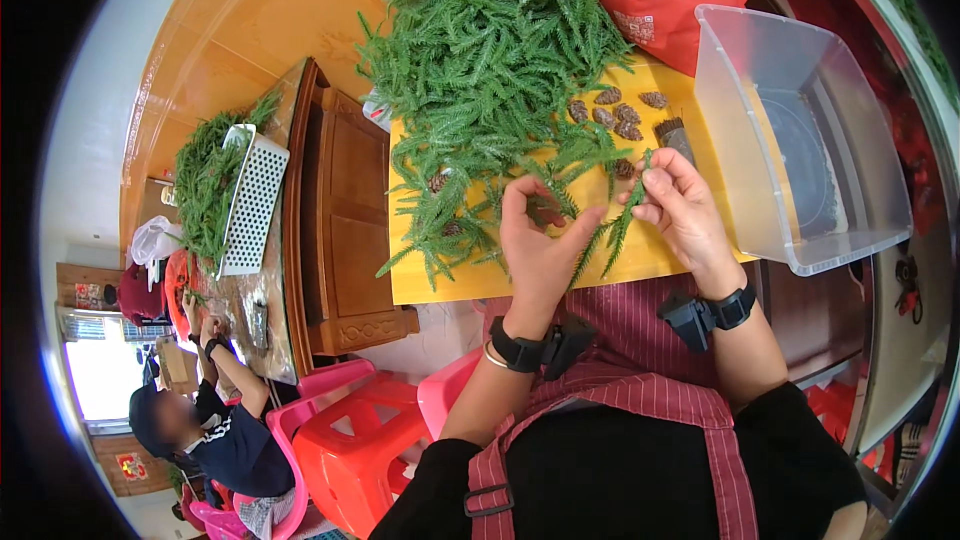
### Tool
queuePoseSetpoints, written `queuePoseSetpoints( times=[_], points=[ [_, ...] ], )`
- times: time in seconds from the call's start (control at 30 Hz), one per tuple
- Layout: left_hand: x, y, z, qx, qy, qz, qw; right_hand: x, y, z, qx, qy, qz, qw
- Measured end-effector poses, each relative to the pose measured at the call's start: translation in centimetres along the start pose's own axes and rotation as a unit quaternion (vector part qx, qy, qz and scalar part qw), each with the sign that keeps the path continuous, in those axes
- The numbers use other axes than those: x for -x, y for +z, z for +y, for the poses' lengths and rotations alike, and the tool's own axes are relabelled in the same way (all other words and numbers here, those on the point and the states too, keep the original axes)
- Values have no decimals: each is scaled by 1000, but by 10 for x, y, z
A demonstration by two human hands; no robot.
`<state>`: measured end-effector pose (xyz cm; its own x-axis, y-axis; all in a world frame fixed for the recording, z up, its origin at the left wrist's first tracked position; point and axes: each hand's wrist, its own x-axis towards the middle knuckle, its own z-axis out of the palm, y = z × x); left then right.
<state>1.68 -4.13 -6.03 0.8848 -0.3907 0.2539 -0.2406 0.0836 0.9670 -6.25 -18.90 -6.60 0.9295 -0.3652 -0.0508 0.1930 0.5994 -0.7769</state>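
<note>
Pinched between the thumb and fingers of my right hand [688,215] is an artificial pine sprig [622,222], its green tips hanging down toward the table's near edge. To its left, my left hand [540,245] has its thumb and curled forefinger apart. Loose green sprigs [580,155] lie just beyond that hand, and its other fingers are partly hidden. A large heap of the same sprigs [490,50] covers the far left of the yellow tabletop [440,285]. Several brown pine cones [627,120] sit beyond my right hand, next to a bundle of thin dark stems [675,138].
A clear plastic bin [810,140] stands at the right, and a red bag [680,0] behind the cones. Left are a red stool [360,440] and a wooden cabinet [350,230]. Another person [235,440] works at a table with a white perforated basket [255,200].
</note>
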Motion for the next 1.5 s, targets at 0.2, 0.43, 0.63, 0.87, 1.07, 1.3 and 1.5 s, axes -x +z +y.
queuePoseSetpoints(
  times=[0.2, 0.43, 0.63, 0.87, 1.07, 1.3, 1.5],
  points=[
    [-2, 5, 10, 115, -68, 61, 989, 1, 4, 2, -16, 1, 0, 1000],
    [-7, 5, 16, 285, -149, 65, 945, 0, 2, 3, -38, -13, 13, 999],
    [-9, 11, 20, 189, -90, 69, 975, 1, 2, 6, 9, -8, 4, 1000],
    [-6, 9, 18, 154, -82, 95, 980, 1, 2, 6, -3, -20, 0, 1000],
    [-2, 10, 17, 260, -82, 88, 958, -1, 0, 3, -51, -53, 25, 997],
    [-3, 7, 8, 370, -114, 75, 919, 3, 4, 8, 6, -90, 29, 995],
    [-2, 4, 8, 367, -128, 59, 920, 6, 1, 3, 135, -118, -57, 982]
  ],
)
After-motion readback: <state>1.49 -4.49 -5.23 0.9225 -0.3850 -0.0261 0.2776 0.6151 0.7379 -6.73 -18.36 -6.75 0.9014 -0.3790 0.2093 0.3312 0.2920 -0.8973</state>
